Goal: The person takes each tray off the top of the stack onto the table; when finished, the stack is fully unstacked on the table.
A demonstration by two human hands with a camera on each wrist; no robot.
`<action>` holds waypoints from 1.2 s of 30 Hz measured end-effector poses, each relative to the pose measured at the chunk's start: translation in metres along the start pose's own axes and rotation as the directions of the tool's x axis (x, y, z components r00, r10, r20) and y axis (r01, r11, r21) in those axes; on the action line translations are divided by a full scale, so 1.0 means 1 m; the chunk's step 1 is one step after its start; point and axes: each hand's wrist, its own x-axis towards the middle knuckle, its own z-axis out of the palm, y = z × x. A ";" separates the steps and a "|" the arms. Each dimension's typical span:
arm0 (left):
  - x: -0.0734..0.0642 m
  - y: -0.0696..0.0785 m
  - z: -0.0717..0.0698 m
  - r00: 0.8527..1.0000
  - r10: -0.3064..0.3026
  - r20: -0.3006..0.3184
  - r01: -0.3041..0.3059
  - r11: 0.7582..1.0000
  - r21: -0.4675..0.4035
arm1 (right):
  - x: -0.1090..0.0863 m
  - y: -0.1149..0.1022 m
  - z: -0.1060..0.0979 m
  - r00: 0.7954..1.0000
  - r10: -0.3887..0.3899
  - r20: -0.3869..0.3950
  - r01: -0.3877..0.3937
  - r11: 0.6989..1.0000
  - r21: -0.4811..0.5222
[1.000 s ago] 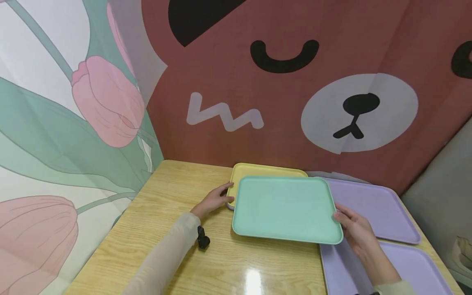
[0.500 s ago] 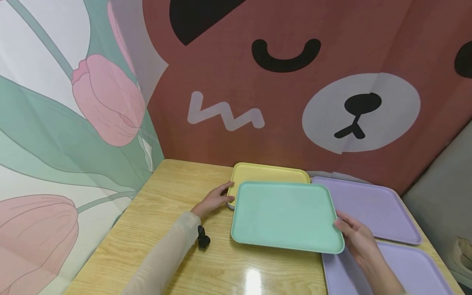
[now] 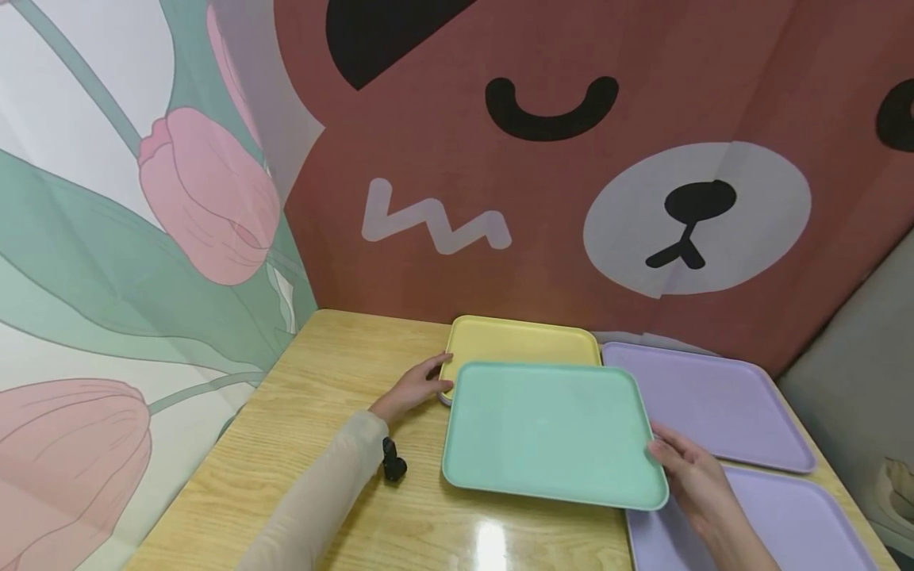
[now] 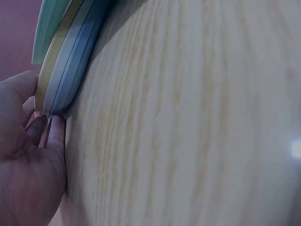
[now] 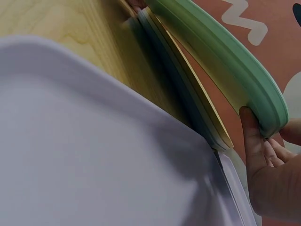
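Observation:
A mint-green tray (image 3: 550, 432) hangs over the front of a stack of trays, a gap beneath it in the right wrist view. My right hand (image 3: 691, 474) grips its right edge, thumb on the upper face and fingers underneath. The yellow tray (image 3: 521, 342) tops the stack; pale and blue tray edges (image 4: 70, 61) show below it. My left hand (image 3: 414, 388) is at the stack's left end, fingertips touching the tray edges with its fingers fairly straight.
Two lavender trays, a far one (image 3: 714, 404) and a near one (image 3: 771, 523), lie at the right of the wooden table (image 3: 343, 349). A black device (image 3: 393, 461) is at the left sleeve. A bear-print cloth (image 3: 428, 293) hangs behind.
My right hand has drawn the mint-green tray toward me and slightly lower in view, uncovering more of the yellow tray. My left hand has stayed at the stack's edge.

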 end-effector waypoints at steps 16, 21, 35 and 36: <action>-0.002 0.002 0.001 1.000 0.002 -0.004 -0.002 1.000 -0.017 | -0.021 0.015 -0.001 1.000 -0.010 0.023 0.010 1.000 0.000; -0.002 0.003 0.001 1.000 0.004 -0.007 -0.004 1.000 -0.010 | -0.028 0.018 0.000 0.998 -0.031 0.063 0.031 1.000 0.006; -0.001 0.001 0.001 0.999 0.023 0.022 -0.022 0.998 -0.053 | -0.040 0.025 0.006 0.994 -0.004 0.109 0.006 1.000 -0.024; -0.001 0.001 0.001 0.999 0.026 0.020 -0.025 0.999 -0.046 | -0.041 0.025 0.006 0.996 0.012 0.089 -0.008 0.999 -0.037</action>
